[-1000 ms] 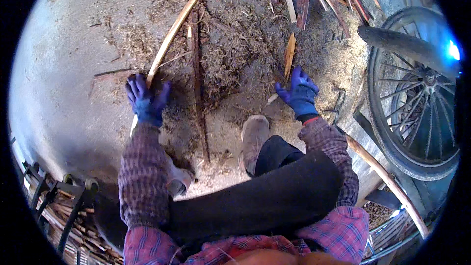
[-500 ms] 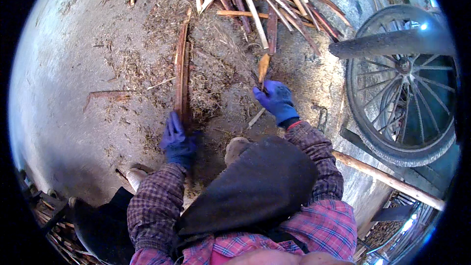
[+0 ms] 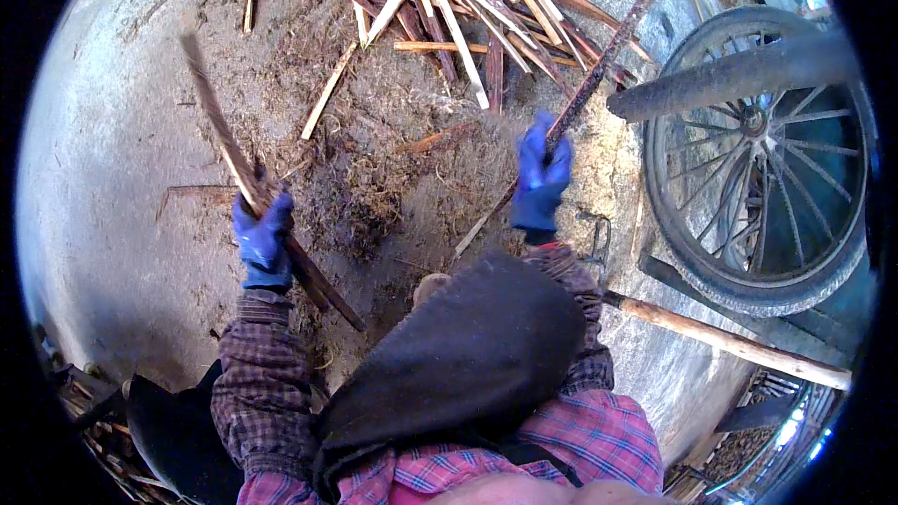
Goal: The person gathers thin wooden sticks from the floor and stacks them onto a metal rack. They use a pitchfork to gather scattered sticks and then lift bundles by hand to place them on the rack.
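My left hand (image 3: 263, 241), in a blue-purple work glove, is closed around a brown strip of wood (image 3: 220, 136). The strip slants from the upper left down toward my lap, its upper end blurred. In my right hand (image 3: 543, 173), gloved the same way, is a long, thin, dark rod (image 3: 613, 49) with a speckled surface. It rises up and to the right past the wood pile; I cannot tell whether it is wood or metal. Below that hand a pale thin stick (image 3: 477, 227) lies on the ground. A dark apron (image 3: 458, 351) covers my lap.
Split wood strips (image 3: 468, 0) lie heaped at the far side. Bark shreds (image 3: 365, 196) and a short reddish wood piece (image 3: 438, 139) litter the ground. To the right stand a spoked wheel (image 3: 758, 131) and a thick grey pole (image 3: 720, 84). A peeled pole (image 3: 730, 339) lies nearer me.
My left hand has moved left and lifted the wood strip, which now tilts leftward. My right hand has risen slightly, and its rod now points up to the right.
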Available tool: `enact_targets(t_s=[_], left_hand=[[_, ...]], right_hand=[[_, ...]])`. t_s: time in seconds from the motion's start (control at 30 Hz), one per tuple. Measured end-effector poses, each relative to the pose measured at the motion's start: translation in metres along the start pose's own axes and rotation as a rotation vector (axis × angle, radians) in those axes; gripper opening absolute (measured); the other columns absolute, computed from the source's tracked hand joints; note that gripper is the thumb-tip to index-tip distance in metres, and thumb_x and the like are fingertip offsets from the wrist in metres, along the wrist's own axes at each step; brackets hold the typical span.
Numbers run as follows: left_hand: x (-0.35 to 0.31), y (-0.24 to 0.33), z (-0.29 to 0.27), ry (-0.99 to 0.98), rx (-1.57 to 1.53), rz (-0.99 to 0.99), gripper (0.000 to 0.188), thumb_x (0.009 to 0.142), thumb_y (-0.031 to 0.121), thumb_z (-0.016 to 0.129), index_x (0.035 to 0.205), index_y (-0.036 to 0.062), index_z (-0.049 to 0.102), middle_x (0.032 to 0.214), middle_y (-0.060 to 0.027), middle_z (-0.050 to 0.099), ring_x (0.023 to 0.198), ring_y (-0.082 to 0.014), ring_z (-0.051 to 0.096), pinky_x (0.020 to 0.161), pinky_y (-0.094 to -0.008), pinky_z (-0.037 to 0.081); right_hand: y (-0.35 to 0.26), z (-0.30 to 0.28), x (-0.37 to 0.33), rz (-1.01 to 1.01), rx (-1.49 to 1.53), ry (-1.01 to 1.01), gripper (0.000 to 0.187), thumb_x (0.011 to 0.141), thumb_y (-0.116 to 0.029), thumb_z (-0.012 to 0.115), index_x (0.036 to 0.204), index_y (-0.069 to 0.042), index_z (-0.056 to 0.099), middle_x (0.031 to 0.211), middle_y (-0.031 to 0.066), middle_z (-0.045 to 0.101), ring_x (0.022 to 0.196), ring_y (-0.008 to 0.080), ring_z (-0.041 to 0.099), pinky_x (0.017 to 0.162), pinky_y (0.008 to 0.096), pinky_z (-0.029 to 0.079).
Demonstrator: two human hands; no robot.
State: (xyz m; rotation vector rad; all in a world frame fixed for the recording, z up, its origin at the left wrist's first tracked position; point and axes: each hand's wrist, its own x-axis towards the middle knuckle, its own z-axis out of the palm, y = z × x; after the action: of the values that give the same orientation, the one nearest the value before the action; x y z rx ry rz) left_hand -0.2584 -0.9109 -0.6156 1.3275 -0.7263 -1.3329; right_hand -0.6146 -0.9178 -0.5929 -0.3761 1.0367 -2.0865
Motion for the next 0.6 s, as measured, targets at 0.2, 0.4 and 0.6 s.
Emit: enact_targets(t_s=[0.2, 0.4, 0.6], left_hand=[[0.024, 0.062, 0.044, 0.023, -0.013, 0.359, 0.039, 0.087, 0.01, 0.056, 0.124, 0.0038, 0.047, 0.112, -0.0106, 0.059, 0.081, -0.0132, 0.058, 0.077, -0.0304, 0.051], [0.057, -0.077, -0.019, 0.217, -0.221, -0.081, 0.023, 0.087, 0.023, 0.058, 0.101, 0.0048, 0.062, 0.083, -0.0012, 0.06, 0.072, -0.0169, 0.057, 0.063, -0.031, 0.046], [0.046, -0.087, 0.001, 0.069, 0.464, 0.04, 0.04, 0.088, 0.018, 0.054, 0.124, 0.0031, 0.052, 0.108, -0.0077, 0.061, 0.087, -0.0154, 0.06, 0.073, -0.0283, 0.05]], right_hand=[[0.001, -0.018, 0.02, -0.105, -0.489, -0.178, 0.036, 0.091, -0.037, 0.045, 0.089, -0.002, 0.053, 0.07, -0.0015, 0.043, 0.061, 0.0103, 0.043, 0.055, 0.0214, 0.037], [-0.02, 0.074, 0.121, -0.334, -0.69, -0.362, 0.037, 0.087, -0.037, 0.053, 0.086, 0.0, 0.053, 0.063, 0.0011, 0.049, 0.056, 0.0157, 0.049, 0.052, 0.0283, 0.041], [0.043, 0.072, 0.204, -0.277, -1.761, -0.354, 0.098, 0.063, -0.049, 0.075, 0.137, -0.003, 0.029, 0.133, 0.0224, 0.042, 0.122, 0.0343, 0.042, 0.101, 0.0391, 0.035]])
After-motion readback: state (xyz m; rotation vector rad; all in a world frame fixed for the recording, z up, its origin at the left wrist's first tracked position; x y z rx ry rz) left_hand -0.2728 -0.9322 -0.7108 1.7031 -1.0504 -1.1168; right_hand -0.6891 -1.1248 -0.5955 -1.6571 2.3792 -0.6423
